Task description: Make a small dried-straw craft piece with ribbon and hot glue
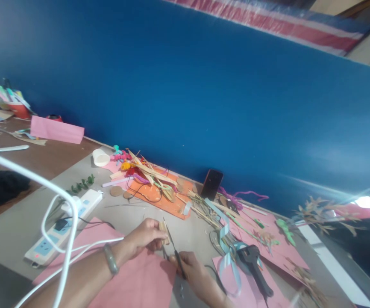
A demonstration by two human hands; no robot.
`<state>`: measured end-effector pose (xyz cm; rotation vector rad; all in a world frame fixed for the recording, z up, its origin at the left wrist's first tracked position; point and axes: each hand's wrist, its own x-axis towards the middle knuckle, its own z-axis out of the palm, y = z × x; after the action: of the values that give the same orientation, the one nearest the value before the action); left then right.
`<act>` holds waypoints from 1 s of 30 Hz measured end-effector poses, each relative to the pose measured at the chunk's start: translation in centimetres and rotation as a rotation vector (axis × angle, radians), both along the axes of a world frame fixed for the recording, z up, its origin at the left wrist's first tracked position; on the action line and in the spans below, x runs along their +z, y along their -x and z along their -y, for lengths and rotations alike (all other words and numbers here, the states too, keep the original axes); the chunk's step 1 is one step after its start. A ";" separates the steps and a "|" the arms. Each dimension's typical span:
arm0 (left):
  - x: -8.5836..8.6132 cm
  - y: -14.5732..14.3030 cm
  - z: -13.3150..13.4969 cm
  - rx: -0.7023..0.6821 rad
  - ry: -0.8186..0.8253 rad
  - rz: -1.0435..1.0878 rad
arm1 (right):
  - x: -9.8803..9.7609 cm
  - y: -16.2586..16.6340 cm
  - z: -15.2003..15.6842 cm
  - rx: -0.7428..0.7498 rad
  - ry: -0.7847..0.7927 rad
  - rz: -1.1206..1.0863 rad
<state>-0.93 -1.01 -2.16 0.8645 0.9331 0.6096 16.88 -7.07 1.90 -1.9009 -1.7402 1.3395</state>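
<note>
My left hand (145, 238), with a bangle on its wrist, pinches a small tan strip of dried leaf (163, 228) above a pink paper sheet (133, 278). My right hand (193, 268) grips a pair of scissors (172, 248) whose dark blades point up toward the strip and meet it at its lower edge. Both hands hover low over the grey table (27, 222), near its front.
A white power strip (66, 224) and a thick white cable (60, 239) lie at the left. A black glue gun (254, 263) and light blue ribbon (225, 239) rest at the right. Dried leaves on orange paper (159, 188), a dark phone (212, 184) and a blue wall (204, 85) stand behind.
</note>
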 end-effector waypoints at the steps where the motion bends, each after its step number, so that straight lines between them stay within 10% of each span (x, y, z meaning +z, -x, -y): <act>1: -0.1 0.0 0.0 -0.001 0.001 0.001 | 0.0 -0.1 0.0 0.002 -0.006 -0.001; 30: 1.6 0.7 -0.1 0.127 -0.148 0.153 | 1.1 -2.2 0.1 0.242 -0.165 0.339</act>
<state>-1.59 -0.91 -0.56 0.8811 0.8150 0.8510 19.08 -7.18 3.03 -1.9608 -2.2276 0.9433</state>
